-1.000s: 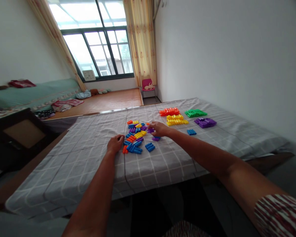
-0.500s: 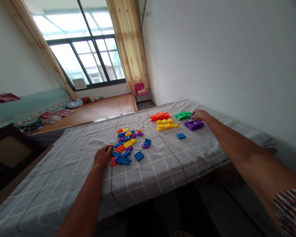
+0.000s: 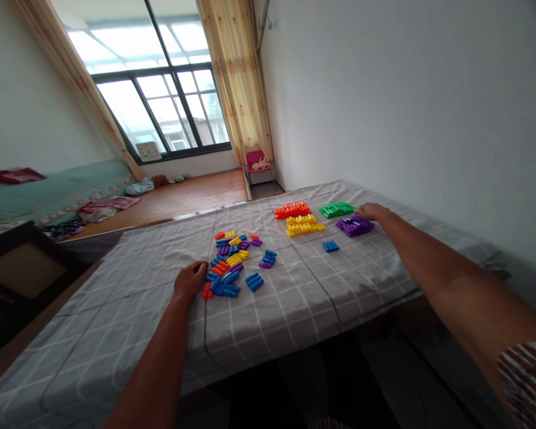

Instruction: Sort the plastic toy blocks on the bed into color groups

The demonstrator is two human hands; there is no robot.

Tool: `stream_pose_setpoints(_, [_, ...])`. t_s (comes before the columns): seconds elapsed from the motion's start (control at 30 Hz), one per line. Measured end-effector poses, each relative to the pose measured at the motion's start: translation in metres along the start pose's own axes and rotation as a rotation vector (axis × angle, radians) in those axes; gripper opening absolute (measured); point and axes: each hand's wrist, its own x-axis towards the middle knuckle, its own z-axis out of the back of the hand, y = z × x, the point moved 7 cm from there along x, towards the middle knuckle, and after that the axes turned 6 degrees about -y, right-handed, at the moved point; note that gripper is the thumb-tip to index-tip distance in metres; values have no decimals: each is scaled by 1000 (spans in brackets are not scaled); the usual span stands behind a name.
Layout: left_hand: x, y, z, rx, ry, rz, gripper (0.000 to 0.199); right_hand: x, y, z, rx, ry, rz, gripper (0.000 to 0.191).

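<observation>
My right hand (image 3: 372, 211) reaches over the back edge of a pile of purple plastic pieces (image 3: 355, 226), its fingers pinched together. Whatever its fingertips hold is too small to make out. A stack of green pieces (image 3: 337, 209) sits just left of those fingertips. My left hand (image 3: 192, 278) rests with curled fingers on the cloth, at the left side of a mixed heap of short tube-like pieces (image 3: 226, 285) in blue, orange, yellow and purple. What is inside its fingers is hidden.
Red-orange pieces (image 3: 292, 210) and yellow pieces (image 3: 304, 226) are stacked mid-table. Small blue groups (image 3: 330, 246) lie apart. A grey checked cloth (image 3: 277, 310) covers the table. A white wall (image 3: 406, 107) runs along the right; a pink chair (image 3: 256, 159) stands beyond.
At my right fingertips a small purple piece showed earlier; it is no longer distinct there. The view has shifted slightly. My left hand stays beside the mixed heap.
</observation>
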Motion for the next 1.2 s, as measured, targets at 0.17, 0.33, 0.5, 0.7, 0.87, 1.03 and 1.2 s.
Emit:
stream_pose_setpoints(0.17, [-5,-4,-2,-19,-4,8,36,-8,60,12,-98,-117,62,45])
stream_pose_setpoints(0.33, [-11,-9,1,-50,-15,21,35,-62,225,-2,48,-115,614,36])
stream_pose_setpoints(0.5, [-14,-9,-1,-72,-16,12,33,-131,360,-34,104,13,892,32])
stream_pose_setpoints(0.7, [-14,-9,-3,-117,-18,-4,31,-126,420,-69,47,147,709,40])
stream_pose_setpoints(0.87, [-16,-10,-2,-133,-15,10,31,-104,422,-79,298,356,624,43])
stream_pose_setpoints(1.03, [-15,-11,-2,-123,-13,-2,31,-94,402,-75,608,524,554,41])
stream_pose_setpoints(1.2, [-14,-12,0,-127,-10,-61,33,-86,356,-55,856,524,593,35])
